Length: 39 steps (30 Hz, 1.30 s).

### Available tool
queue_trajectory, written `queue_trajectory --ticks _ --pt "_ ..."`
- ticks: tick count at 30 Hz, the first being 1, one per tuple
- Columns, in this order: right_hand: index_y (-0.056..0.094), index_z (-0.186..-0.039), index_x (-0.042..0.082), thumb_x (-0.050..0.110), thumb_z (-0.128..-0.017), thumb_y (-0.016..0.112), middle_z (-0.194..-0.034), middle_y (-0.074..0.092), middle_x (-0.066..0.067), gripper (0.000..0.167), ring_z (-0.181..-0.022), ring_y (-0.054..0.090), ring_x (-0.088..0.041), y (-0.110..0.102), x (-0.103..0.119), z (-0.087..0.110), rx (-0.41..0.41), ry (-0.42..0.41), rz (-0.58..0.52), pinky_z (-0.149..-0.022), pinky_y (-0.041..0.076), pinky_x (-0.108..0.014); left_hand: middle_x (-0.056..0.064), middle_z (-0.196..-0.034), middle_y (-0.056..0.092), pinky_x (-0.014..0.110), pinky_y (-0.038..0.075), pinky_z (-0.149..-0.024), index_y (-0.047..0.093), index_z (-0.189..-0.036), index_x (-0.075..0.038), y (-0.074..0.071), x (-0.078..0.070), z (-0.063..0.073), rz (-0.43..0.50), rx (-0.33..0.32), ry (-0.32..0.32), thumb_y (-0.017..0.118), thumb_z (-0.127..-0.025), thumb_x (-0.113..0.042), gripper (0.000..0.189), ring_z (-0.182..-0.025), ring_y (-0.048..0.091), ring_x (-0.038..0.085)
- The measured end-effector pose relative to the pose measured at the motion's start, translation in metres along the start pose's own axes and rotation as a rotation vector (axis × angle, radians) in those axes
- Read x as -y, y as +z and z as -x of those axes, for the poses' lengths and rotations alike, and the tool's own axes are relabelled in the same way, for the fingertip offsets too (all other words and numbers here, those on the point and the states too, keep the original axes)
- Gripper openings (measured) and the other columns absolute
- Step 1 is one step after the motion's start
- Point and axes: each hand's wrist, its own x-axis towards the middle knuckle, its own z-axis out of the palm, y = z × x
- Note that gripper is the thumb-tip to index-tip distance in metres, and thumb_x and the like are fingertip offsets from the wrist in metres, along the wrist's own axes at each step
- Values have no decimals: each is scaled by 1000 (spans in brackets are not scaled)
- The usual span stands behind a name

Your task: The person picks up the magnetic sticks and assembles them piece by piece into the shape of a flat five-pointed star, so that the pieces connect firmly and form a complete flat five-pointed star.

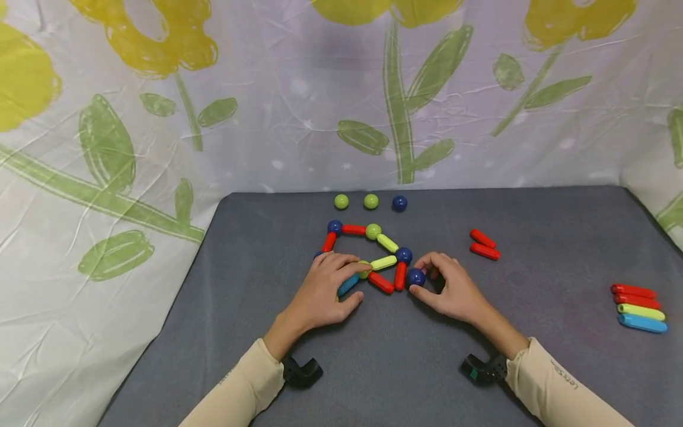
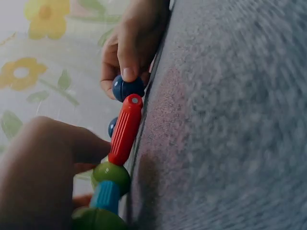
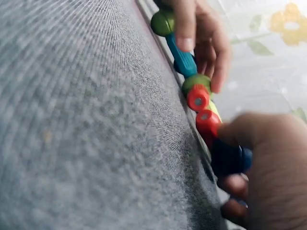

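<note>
On the grey table lies a figure of coloured magnetic sticks and balls. My right hand (image 1: 456, 290) pinches a blue ball (image 1: 416, 277) between thumb and fingers, just right of the lower end of a red stick (image 1: 401, 276). A second red stick (image 1: 381, 282) slants toward that same end; both show metal tips in the right wrist view. My left hand (image 1: 320, 290) lies over the figure's left part, fingertips at a green ball (image 1: 365, 270), thumb apart on the near side. Below that ball a blue stick (image 1: 348, 284) is partly covered. A yellow-green stick (image 1: 384, 263) runs to another blue ball (image 1: 404, 255).
Two green balls (image 1: 370, 201) and a blue ball (image 1: 399, 203) line the back edge. Two red sticks (image 1: 484, 251) lie to the right. Farther right sit several sticks side by side, a blue one (image 1: 642, 323) nearest. A flowered cloth (image 1: 299, 118) hangs behind the table.
</note>
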Motion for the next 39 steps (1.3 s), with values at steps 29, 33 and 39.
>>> queue_trajectory --ticks 29,33,39 --pt "64 -101 23 27 -71 95 -90 60 13 43 -81 52 -5 13 17 4 139 -189 -84 -79 38 -28 -2 -105 57 32 34 -74 74 -115 -31 -3 -27 -2 -47 108 -127 74 -93 -36 22 -91 48 17" --pt "62 -104 22 27 -71 95 -91 59 12 47 -80 52 -6 13 17 4 136 -193 -72 -80 37 -28 -1 -107 57 32 34 -74 73 -116 -31 -3 -27 -2 -35 113 -117 73 -94 -37 22 -92 49 18" --pt "61 -109 20 28 -72 94 -93 60 12 50 -80 52 -5 13 17 4 137 -201 -70 -79 37 -28 0 -108 59 32 34 -75 73 -116 -30 -2 -26 -2 -20 114 -112 72 -94 -36 22 -93 50 17"
